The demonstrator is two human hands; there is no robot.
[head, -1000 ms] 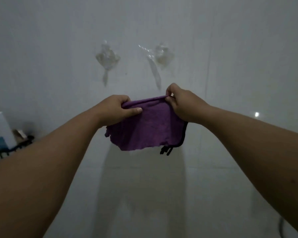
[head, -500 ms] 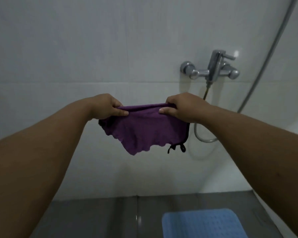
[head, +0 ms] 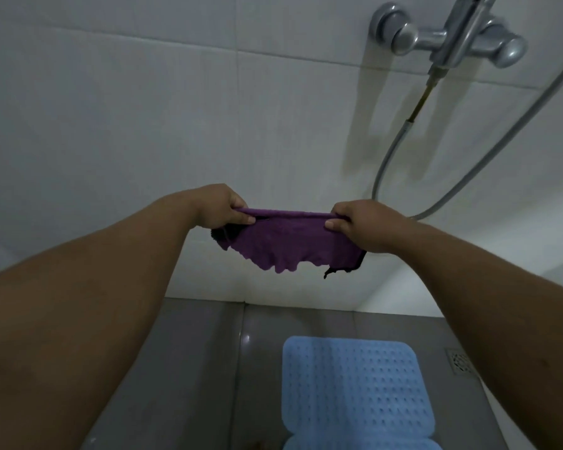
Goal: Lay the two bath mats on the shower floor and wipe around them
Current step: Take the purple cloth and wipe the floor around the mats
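Observation:
I hold a purple cloth (head: 286,245) with a black trim stretched between both hands, in the air in front of the white tiled wall. My left hand (head: 223,206) pinches its left top corner and my right hand (head: 361,224) pinches the right one. The cloth hangs folded, its lower edge wavy. Below, a light blue perforated bath mat (head: 355,391) lies flat on the grey shower floor (head: 189,368). A second blue mat edge (head: 364,444) shows at the bottom, touching the first.
A chrome shower mixer (head: 449,37) is fixed to the wall at the upper right, with a metal hose (head: 462,186) looping down from it. A square floor drain (head: 459,362) sits right of the mat, partly behind my right forearm.
My view has tilted down from the wall hooks to the shower floor, bringing the mixer and blue mat into sight. My hands have pulled further apart, stretching the cloth wider.

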